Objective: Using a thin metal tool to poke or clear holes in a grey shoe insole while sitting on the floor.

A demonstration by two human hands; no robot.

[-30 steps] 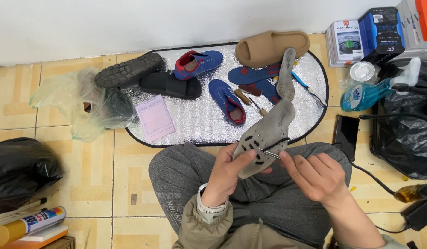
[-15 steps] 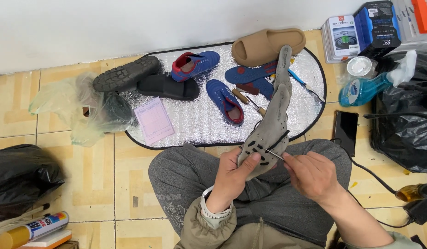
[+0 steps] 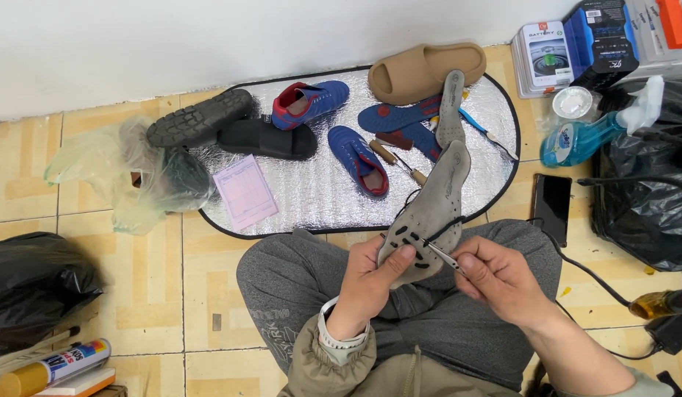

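My left hand point(image 3: 370, 283) grips the toe end of a grey insole point(image 3: 429, 209) with dark slots, held upright over my lap. My right hand point(image 3: 499, 279) pinches a thin metal needle tool point(image 3: 444, 255) whose tip touches the insole's edge, with a dark thread running from it. On the silver mat point(image 3: 311, 195) beyond lie a second grey insole point(image 3: 451, 106), blue shoes point(image 3: 359, 158), a blue insole point(image 3: 396, 116), a tan slide point(image 3: 422, 70) and black soles point(image 3: 201, 117).
A pink paper slip point(image 3: 245, 192) and a wooden-handled awl point(image 3: 396, 163) lie on the mat. Black bags sit at left point(image 3: 32, 283) and right point(image 3: 643, 191). A phone point(image 3: 553, 206), a blue spray bottle point(image 3: 584, 136), boxes point(image 3: 576, 44), a glue can point(image 3: 54, 367) and cables surround me.
The insole has been raised and turned more upright. My right hand has closed in on its edge with the needle tool.
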